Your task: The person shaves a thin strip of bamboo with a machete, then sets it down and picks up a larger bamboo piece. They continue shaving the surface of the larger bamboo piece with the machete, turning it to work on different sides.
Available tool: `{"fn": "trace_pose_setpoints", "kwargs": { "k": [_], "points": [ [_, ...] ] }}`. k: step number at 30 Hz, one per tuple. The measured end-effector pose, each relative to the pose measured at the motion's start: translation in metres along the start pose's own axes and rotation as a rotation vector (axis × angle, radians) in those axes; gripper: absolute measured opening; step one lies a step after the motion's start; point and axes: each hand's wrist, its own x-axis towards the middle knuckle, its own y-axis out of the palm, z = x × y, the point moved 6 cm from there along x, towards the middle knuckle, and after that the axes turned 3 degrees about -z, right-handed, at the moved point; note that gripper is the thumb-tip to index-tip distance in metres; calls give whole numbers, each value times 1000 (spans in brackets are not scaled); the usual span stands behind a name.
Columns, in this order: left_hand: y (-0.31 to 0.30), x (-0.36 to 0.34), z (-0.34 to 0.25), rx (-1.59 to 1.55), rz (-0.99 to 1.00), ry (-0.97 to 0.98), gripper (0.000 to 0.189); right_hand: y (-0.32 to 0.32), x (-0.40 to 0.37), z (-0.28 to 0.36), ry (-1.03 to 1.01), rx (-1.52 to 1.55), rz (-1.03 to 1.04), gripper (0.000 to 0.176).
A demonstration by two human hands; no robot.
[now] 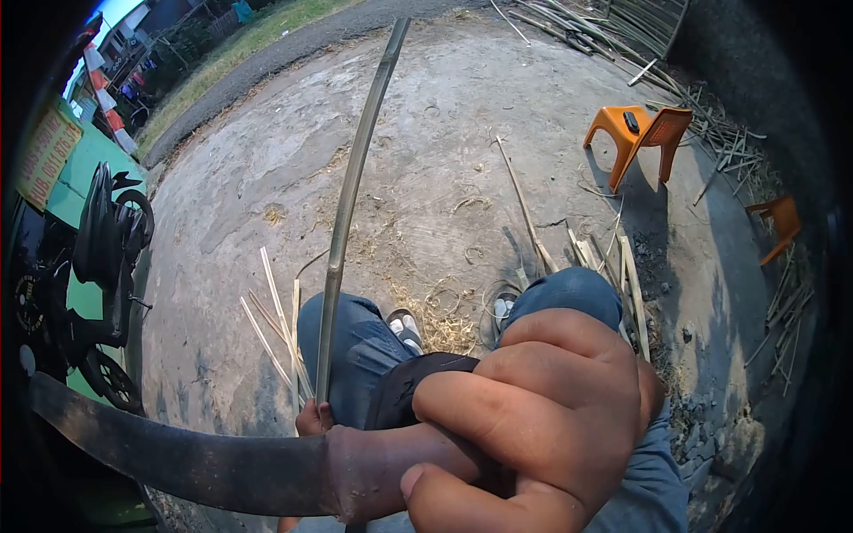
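Close to the camera, my right hand (542, 417) is wrapped round the brown handle of a large curved knife (204, 466). The dark blade points to the left edge of the view. Beyond the handle, my left hand (314, 417) shows only its fingertips, closed round the lower end of a long bamboo strip (354, 178). The strip stands nearly upright, past my left knee, and reaches the top of the view. The rest of my left hand is hidden behind the knife.
Split bamboo pieces (633, 298) lie beside my right leg, others (275, 329) at my left. An orange chair (662, 129) holds a small black object (631, 122). Bamboo piles line the wall at the right. A motorcycle (111, 249) stands at the left. Shavings (449, 329) lie between my feet.
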Motion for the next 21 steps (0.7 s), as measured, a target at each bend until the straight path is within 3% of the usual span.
{"fn": "trace_pose_setpoints", "kwargs": {
  "k": [2,3,5,6,8,11,13,19,21],
  "points": [
    [0,0,0,10,16,-22,72,-3,9,-3,173,49,48,29],
    [0,0,0,15,25,-33,72,-6,17,0,370,98,46,30],
    [0,0,2,15,24,-25,70,-6,14,-1,353,78,4,31],
    [0,0,4,15,23,-22,69,-1,-1,-4,138,8,-33,32],
    [0,1,0,-3,-19,52,68,0,-9,-3,61,-11,-13,33],
    [2,3,-9,-33,-89,165,65,-2,-9,-6,349,87,136,39],
    [-1,4,-16,-56,-144,241,64,-2,-8,-21,363,83,180,40],
    [-49,5,3,14,-188,-3,59,-13,-23,-69,474,-5,166,47],
    [-64,-1,30,14,-322,-89,59,-22,-37,-89,558,-78,92,46]
  ]
}}
